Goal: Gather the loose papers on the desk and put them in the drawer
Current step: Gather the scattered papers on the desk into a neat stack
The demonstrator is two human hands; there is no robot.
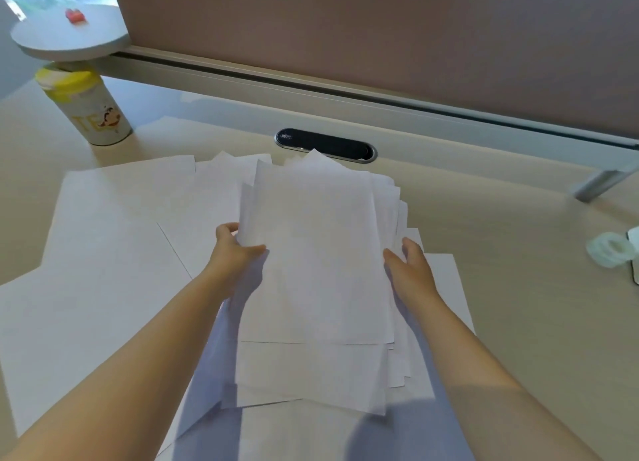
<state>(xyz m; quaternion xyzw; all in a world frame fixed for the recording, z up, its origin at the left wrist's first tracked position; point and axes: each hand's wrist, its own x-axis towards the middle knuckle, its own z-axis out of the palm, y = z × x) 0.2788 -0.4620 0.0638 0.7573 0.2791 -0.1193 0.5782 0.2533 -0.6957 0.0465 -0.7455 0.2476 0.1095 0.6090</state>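
Papers (318, 253) form one uneven stack mid-tabletop (501, 287), long axis pointing away toward the partition; several loose sheets (103, 253) lie left. Left hand (235, 249) fingers pinch the stack's edge; right hand (409, 270) fingers are spread against it.

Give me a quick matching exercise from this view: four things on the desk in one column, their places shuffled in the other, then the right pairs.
Things:
1. wipes canister
2. tape roll
3. cable port
4. paper stack

Places:
A. between the left hand and right hand
B. far right edge of the desk
C. far left, under the round shelf
D. just beyond the stack's top edge

Pairs: 1-C, 2-B, 3-D, 4-A
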